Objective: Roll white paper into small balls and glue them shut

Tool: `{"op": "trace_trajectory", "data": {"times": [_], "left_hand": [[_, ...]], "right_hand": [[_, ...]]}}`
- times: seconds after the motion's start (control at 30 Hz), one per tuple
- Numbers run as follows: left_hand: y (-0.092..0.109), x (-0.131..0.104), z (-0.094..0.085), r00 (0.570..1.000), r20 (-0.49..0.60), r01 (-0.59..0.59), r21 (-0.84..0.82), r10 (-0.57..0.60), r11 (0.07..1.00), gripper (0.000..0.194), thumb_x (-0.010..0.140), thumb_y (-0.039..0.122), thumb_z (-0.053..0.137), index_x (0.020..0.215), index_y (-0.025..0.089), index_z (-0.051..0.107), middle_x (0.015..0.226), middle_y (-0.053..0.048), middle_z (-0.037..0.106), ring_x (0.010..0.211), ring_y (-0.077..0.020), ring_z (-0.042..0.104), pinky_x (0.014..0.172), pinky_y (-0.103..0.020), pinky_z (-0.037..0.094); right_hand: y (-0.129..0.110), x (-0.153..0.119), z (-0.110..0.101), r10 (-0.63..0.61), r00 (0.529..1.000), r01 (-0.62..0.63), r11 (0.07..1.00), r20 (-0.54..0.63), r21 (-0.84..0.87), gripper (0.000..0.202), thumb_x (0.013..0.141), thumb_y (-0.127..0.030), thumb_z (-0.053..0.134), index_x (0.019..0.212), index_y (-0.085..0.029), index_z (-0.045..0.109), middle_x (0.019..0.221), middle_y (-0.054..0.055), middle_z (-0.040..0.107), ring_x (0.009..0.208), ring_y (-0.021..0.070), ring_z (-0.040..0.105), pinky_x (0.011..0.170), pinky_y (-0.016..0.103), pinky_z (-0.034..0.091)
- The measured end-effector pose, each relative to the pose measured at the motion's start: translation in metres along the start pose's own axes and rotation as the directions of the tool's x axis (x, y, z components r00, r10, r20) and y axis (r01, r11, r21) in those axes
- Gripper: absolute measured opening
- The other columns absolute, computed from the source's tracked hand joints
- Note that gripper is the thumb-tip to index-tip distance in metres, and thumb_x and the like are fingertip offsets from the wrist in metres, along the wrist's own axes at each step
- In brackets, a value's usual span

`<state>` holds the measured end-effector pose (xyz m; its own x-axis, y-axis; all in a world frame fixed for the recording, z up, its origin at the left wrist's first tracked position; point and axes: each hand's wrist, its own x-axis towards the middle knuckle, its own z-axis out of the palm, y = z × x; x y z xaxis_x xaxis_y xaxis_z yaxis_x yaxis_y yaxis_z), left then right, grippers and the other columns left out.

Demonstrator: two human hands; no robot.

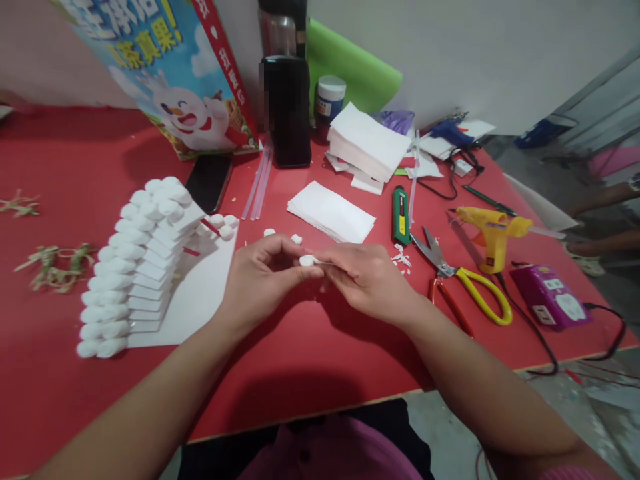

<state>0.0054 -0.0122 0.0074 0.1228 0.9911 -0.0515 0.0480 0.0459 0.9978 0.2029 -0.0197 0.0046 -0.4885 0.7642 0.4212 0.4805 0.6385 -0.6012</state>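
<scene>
Both hands meet over the middle of the red table (320, 373). My left hand (265, 273) pinches a small white disc (307, 261) between thumb and fingers. My right hand (373, 280) is closed at the other side of the disc, its fingertips touching a thin white strip there; what else it holds is hidden. Just beyond the fingers lie small white pieces (269, 233). To the left, a curved stepped model of white cards and round white pads (135, 260) stands on a white sheet (200, 307). A stack of white cards (331, 212) lies ahead of the hands.
At the right are a green cutter (401, 215), scissors with yellow handles (483, 293), a yellow glue gun (493, 233) and a purple power box (550, 298) with cables. Behind stand a black phone (287, 113), a jar (330, 103) and a printed bag (185, 87).
</scene>
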Motion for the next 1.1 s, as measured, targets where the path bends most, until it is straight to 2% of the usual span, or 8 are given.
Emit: {"op": "trace_trajectory", "data": {"times": [0.2,0.37,0.57,0.8,0.9,0.97,1.03,1.1], "left_hand": [[0.001,0.0,0.003,0.999,0.032,-0.016,-0.026,0.017,1.0,0.023,0.062,0.015,0.09,0.072,0.019,0.069,0.068,0.0,0.074,0.06,-0.019,0.072,0.058,-0.031,0.06],[-0.002,-0.004,0.002,0.995,0.027,-0.102,0.084,0.1,0.991,0.017,0.073,0.023,0.088,0.081,0.02,0.074,0.076,-0.001,0.075,0.07,-0.0179,0.071,0.066,-0.03,0.06],[-0.001,-0.002,-0.003,0.981,0.126,-0.174,0.204,0.15,0.963,0.016,0.09,0.029,0.076,0.103,0.024,0.084,0.087,-0.003,0.076,0.079,-0.0192,0.07,0.071,-0.03,0.058],[-0.007,-0.003,-0.001,0.944,0.067,-0.327,0.31,0.323,0.893,0.009,0.091,0.02,0.074,0.095,0.021,0.083,0.091,-0.002,0.079,0.085,-0.0181,0.071,0.081,-0.03,0.055],[-0.008,-0.003,-0.001,0.954,0.053,-0.298,0.285,0.296,0.911,0.007,0.09,0.021,0.076,0.093,0.021,0.082,0.091,-0.002,0.078,0.087,-0.0184,0.07,0.083,-0.031,0.054],[-0.01,-0.001,-0.001,0.978,0.056,-0.206,0.177,0.199,0.962,0.005,0.09,0.024,0.078,0.093,0.022,0.081,0.091,-0.002,0.076,0.085,-0.0176,0.069,0.083,-0.03,0.054],[-0.013,0.003,-0.003,0.994,0.103,-0.027,-0.049,0.032,0.998,0.01,0.09,0.028,0.08,0.097,0.022,0.079,0.088,-0.001,0.074,0.078,-0.0153,0.066,0.076,-0.028,0.054],[-0.016,0.007,-0.004,0.965,0.234,0.188,-0.31,-0.116,0.932,0.016,0.09,0.032,0.082,0.101,0.022,0.078,0.083,0.0,0.07,0.071,-0.0134,0.063,0.069,-0.027,0.053]], "right_hand": [[-0.001,0.001,-0.005,0.038,0.995,-0.045,0.997,0.097,0.064,0.023,0.108,-0.018,0.051,0.098,-0.019,0.071,0.078,0.001,0.077,0.07,0.0134,0.069,0.069,0.026,0.047],[-0.002,0.001,-0.002,0.105,0.994,-0.105,0.994,-0.008,0.022,0.027,0.107,-0.025,0.056,0.087,-0.019,0.071,0.073,0.001,0.073,0.064,0.0127,0.063,0.064,0.025,0.044],[0.002,0.002,-0.003,0.1,0.994,-0.095,0.992,-0.048,0.086,0.021,0.107,-0.023,0.057,0.098,-0.019,0.076,0.084,0.002,0.08,0.074,0.0142,0.071,0.071,0.026,0.051],[-0.003,0.001,0.006,0.128,0.986,-0.133,0.99,-0.11,-0.036,0.023,0.106,-0.025,0.058,0.097,-0.016,0.076,0.087,0.007,0.081,0.074,0.0164,0.072,0.071,0.027,0.051],[-0.006,0.002,0.004,0.236,0.97,-0.23,0.968,-0.058,0.098,0.027,0.106,-0.033,0.057,0.095,-0.017,0.075,0.081,0.007,0.08,0.074,0.0186,0.074,0.073,0.029,0.055],[-0.007,0.005,-0.001,0.412,0.904,-0.422,0.827,0.11,0.371,0.03,0.104,-0.044,0.062,0.096,-0.017,0.073,0.077,0.006,0.078,0.07,0.0193,0.076,0.069,0.03,0.059],[-0.005,0.009,-0.007,0.528,0.794,-0.589,0.543,0.303,0.598,0.041,0.099,-0.058,0.067,0.098,-0.017,0.071,0.078,0.007,0.079,0.065,0.0207,0.078,0.062,0.031,0.062],[-0.001,0.013,-0.01,0.582,0.718,-0.629,0.306,0.382,0.715,0.053,0.094,-0.068,0.067,0.1,-0.016,0.069,0.081,0.009,0.08,0.061,0.0219,0.077,0.056,0.032,0.063]]}}
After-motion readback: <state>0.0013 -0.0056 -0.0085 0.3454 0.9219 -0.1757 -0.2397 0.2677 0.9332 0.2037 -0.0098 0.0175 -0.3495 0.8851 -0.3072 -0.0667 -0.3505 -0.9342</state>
